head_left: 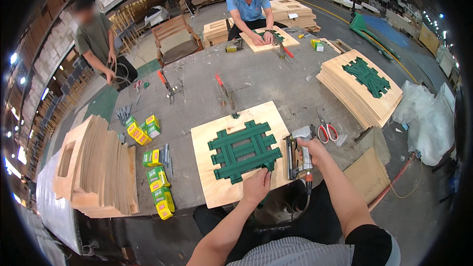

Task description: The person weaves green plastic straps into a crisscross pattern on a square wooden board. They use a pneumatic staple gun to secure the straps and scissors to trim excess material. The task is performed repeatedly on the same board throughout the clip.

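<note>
In the head view, a square pale plywood panel (203, 143) lies in the lower centre of the frame on a worn grey tabletop (194, 86), its near edge close to the tabletop's own. On it, crossing dark green woven straps (249, 163) form a lattice around a middle opening. The left hand (257, 186), at the panel's near edge, has thumb and fingers pinched on a strap end. The right hand (311, 150) is wrapped around the handle of a silver pneumatic staple gun with a black magazine (303, 155), at the panel's right edge; whether the gun touches the wood cannot be told.

The step in hand looks like fastening straps. To do it well, the left hand should pull the strap flat and evenly taut, without twist, keeping its fingertips well clear of the gun's nose. The nose is best set square and firm on the strap over solid wood. The red-handled scissors (328, 134), just right of the gun, should be kept clear of its hose.
</note>
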Motion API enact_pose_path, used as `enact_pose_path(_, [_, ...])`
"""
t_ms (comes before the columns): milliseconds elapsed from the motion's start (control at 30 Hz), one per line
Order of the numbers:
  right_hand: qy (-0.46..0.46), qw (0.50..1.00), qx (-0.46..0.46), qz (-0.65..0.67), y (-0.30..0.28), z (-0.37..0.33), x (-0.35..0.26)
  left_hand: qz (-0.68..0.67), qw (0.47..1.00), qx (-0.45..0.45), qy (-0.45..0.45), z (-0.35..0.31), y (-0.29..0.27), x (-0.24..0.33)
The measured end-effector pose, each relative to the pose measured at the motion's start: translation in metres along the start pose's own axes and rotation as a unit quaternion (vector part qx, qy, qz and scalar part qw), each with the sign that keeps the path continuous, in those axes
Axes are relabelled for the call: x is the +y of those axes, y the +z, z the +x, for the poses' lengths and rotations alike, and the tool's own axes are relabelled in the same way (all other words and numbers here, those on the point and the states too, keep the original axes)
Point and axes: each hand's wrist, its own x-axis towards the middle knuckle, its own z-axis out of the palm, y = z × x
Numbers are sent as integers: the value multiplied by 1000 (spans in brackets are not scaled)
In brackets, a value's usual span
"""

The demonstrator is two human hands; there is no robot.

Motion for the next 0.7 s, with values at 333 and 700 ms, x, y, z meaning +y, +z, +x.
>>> enact_pose_path(333, [-7,957,63,-284,-4,96,-40,26,998,21,45,5,9,5])
enact_pose_path(700, [-173,749,214,-603,-66,53,-56,37,999,9,34,1,11,-1])
